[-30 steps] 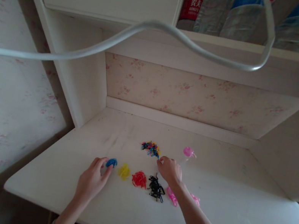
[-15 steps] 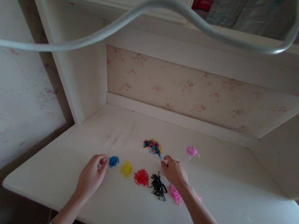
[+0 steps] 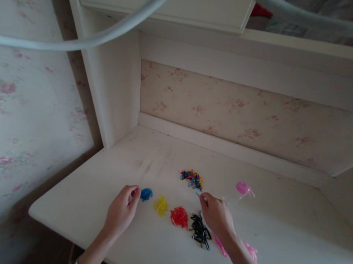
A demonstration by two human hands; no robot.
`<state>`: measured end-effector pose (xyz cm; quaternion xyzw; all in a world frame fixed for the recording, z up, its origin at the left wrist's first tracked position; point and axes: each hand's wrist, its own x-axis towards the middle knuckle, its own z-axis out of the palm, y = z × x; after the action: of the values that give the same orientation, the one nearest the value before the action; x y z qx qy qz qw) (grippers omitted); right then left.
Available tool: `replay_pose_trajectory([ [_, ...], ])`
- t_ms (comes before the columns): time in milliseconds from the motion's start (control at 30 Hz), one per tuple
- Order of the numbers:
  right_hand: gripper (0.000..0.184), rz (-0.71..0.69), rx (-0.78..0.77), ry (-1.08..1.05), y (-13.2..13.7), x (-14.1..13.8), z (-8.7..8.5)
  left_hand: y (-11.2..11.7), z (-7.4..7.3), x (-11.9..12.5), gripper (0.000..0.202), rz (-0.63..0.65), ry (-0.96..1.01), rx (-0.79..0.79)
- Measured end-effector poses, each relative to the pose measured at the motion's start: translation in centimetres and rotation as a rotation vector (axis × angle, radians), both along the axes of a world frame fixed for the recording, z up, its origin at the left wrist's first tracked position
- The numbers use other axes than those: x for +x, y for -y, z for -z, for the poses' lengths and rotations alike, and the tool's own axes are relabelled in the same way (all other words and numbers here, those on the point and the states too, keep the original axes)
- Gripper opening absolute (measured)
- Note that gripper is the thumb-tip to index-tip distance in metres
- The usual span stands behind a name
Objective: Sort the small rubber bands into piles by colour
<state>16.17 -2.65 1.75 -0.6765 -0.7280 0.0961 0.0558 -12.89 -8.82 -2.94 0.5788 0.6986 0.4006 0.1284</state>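
Observation:
Small rubber bands lie on the white desk in piles sorted by colour. My left hand (image 3: 121, 211), fingers curled and thumb against forefinger, is just left of the blue pile (image 3: 146, 194); whatever it may hold is hidden. My right hand (image 3: 217, 214) pinches a thin blue rubber band (image 3: 197, 194) in front of the mixed-colour pile (image 3: 192, 179). Rightward from the blue one run a yellow pile (image 3: 160, 205), a red pile (image 3: 179, 217) and a black pile (image 3: 201, 231). My right forearm partly covers a bright pink pile (image 3: 220, 245) and a lighter pink pile (image 3: 251, 251).
A pink round object (image 3: 242, 188) with a pale trailing end lies at the back right of the desk (image 3: 96, 200). Across the top of the view, close to the camera, runs a white cable (image 3: 123, 27). A cabinet (image 3: 165, 0) overhangs the desk.
My right hand has drawn slightly away from the mixed pile with the blue rubber band pinched. My left hand's fingertips have come together beside the blue pile. The view has turned left.

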Motion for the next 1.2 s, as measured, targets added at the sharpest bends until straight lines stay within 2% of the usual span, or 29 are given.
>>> replay_pose_trajectory([
  [200,0.034,-0.232,-0.017,-0.080,2.2,-6.3,-1.3,0.1,-0.5,0.2,0.033,-0.020,0.088,-0.012],
  [367,0.035,-0.361,-0.019,-0.060,1.9,-11.5,-1.3,0.3,-1.0,0.3,0.034,-0.032,0.176,-0.018],
  [600,0.035,-0.416,-0.021,-0.004,0.8,-14.9,-1.2,0.2,-0.9,0.2,0.035,-0.020,0.209,-0.060],
  [767,0.034,-0.415,-0.028,0.016,1.0,-15.7,-1.3,0.2,-0.9,0.2,0.035,-0.021,0.210,-0.070],
  [933,0.034,-0.403,0.003,-0.020,1.1,-14.9,-1.7,0.3,-0.8,0.1,0.035,-0.011,0.189,-0.070],
  [1067,0.035,-0.376,0.047,-0.085,1.5,-13.0,-2.5,0.3,-0.7,0.0,0.035,-0.004,0.167,-0.055],
  [1200,0.038,-0.335,0.078,-0.179,3.6,-9.5,-3.6,0.3,-0.7,0.0,0.035,0.004,0.154,-0.055],
])
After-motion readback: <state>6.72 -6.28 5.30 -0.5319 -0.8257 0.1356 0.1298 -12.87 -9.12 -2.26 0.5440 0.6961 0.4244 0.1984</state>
